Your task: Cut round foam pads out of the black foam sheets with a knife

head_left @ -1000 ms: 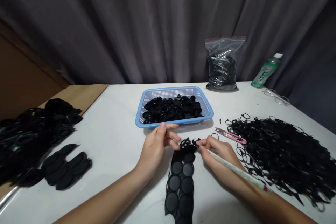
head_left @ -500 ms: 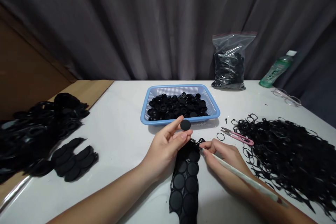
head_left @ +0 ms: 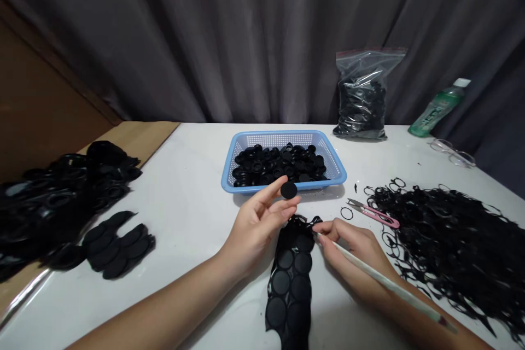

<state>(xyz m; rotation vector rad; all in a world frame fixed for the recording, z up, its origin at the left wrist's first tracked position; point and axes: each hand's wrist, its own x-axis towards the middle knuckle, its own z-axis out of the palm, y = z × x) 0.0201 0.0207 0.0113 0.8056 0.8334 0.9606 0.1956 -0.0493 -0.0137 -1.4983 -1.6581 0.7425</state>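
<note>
Between the fingers of my left hand (head_left: 254,227) is a round black disc (head_left: 289,190), held up just in front of the blue basket. My right hand (head_left: 353,246) is closed round a long, pale, thin tool (head_left: 385,281), its tip hidden near the fingertips. Fingers of my right hand touch the top end of a black strip (head_left: 285,284) of joined round discs, which lies on the white table below my left hand. Thin black loops stick up at that end of the strip.
A blue basket (head_left: 284,190) of black round parts stands behind my hands. Pink-handled snips (head_left: 379,216) lie beside a heap of black scraps (head_left: 455,246) at right. Black pieces (head_left: 61,202) are piled at left. A filled bag (head_left: 361,106), bottle (head_left: 438,108) and glasses (head_left: 452,153) stand or lie behind.
The fingers of my left hand have lifted slightly off the strip's top end with the disc, showing more of the loops there. The camera view has shifted a little.
</note>
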